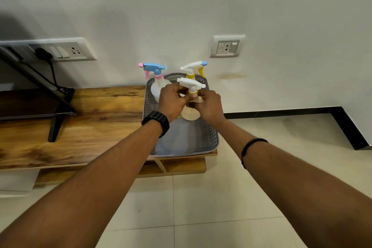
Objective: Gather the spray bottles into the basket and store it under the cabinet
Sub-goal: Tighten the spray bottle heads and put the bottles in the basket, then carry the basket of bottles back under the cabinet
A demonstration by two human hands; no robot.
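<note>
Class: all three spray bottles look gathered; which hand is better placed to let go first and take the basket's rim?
Probably the right hand: the basket rim lies bare just below it, while the left hand grips the front bottle neck.

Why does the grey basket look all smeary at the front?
In the head view, the near end of the basket is motion-blurred, while the white-headed bottle in both hands stays fairly sharp; the wide lens also bends the wooden cabinet top and floor lines.

Near half of basket [209, 143] lay bare, open from above. Far half crowded: blue-headed bottle [159, 84], yellow-necked bottle [191, 73], both hands round third. Wall [181, 16] close behind.
</note>
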